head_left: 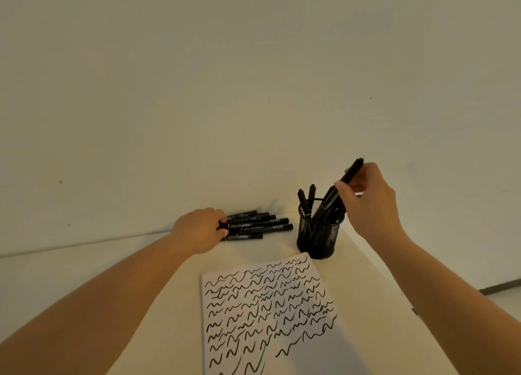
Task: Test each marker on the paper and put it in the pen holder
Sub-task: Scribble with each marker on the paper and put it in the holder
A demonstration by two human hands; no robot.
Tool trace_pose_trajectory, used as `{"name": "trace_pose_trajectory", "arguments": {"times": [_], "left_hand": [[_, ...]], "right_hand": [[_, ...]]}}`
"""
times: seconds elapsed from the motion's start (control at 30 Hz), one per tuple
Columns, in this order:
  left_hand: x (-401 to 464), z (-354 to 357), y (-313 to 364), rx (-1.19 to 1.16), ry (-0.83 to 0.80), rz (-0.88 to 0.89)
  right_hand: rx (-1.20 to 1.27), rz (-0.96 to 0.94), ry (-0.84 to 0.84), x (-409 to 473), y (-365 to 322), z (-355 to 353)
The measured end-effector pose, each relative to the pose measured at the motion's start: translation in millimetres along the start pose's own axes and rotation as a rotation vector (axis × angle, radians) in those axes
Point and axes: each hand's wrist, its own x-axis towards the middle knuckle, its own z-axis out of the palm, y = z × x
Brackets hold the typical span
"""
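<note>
Black capped marker (350, 172), gripped by right hand (366, 202), hangs tilted above black mesh pen holder (318, 233); striking standing markers could tip it. Left hand (201, 229) grasps a marker in the pile (259, 223) left of the holder.

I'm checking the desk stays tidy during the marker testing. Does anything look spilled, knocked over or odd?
Nothing stands out. The pen holder stands upright, the loose markers lie in a neat bunch by the left hand, and the paper lies flat, slightly askew. The right hand holds a marker over the holder.
</note>
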Motion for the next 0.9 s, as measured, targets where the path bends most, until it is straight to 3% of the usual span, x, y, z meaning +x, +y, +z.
{"name": "trace_pose_trajectory", "arguments": {"times": [0.1,0.23,0.67,0.9], "left_hand": [[15,8,-8,-0.101,0.036,-0.043],[25,20,-13,-0.054,0.055,-0.045],[36,44,-29,0.015,0.076,-0.022],[33,51,-34,0.005,0.060,-0.010]], "right_hand": [[0.028,0.016,0.048,10,4,5],[0.013,-0.013,0.090,15,9,11],[-0.401,-0.198,-0.158,8,35,38],[-0.542,-0.257,-0.142,4,45,43]]}}
